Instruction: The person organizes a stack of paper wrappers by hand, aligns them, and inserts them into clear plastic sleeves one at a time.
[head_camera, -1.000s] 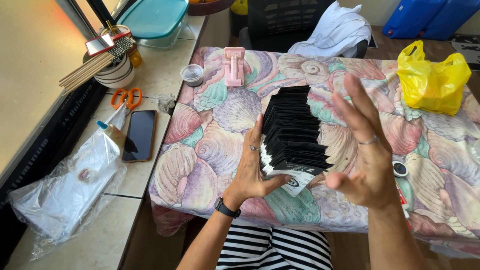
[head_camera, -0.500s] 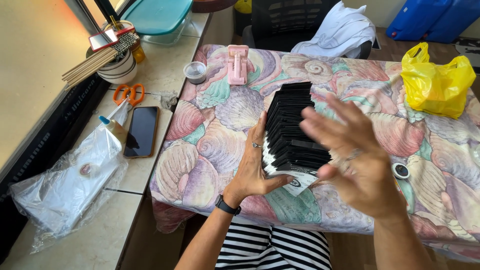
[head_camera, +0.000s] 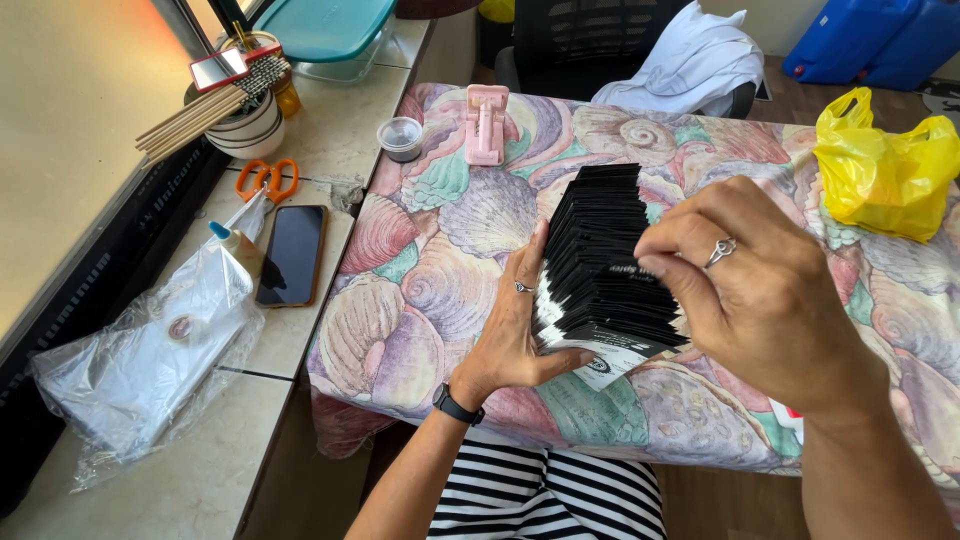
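Observation:
A long fanned stack of thin black packets (head_camera: 605, 250) lies on the shell-patterned cloth (head_camera: 450, 250) in front of me. My left hand (head_camera: 510, 330) presses flat against the stack's left side, thumb under its near end. My right hand (head_camera: 760, 290) hovers over the near end with fingers curled down onto the top packets; whether it pinches one is hidden. Both hands wear a ring, and a black band sits on the left wrist.
A yellow plastic bag (head_camera: 885, 170) sits at the right. A pink holder (head_camera: 487, 125) and small lidded cup (head_camera: 402, 138) stand at the far edge. On the left counter lie a phone (head_camera: 292, 255), orange scissors (head_camera: 266, 178), a clear bag (head_camera: 150, 360), a bowl of sticks (head_camera: 235, 115).
My right hand, raised and open a second ago, has dropped and curled down onto the near end of the stack. The left hand has stayed against the stack's side.

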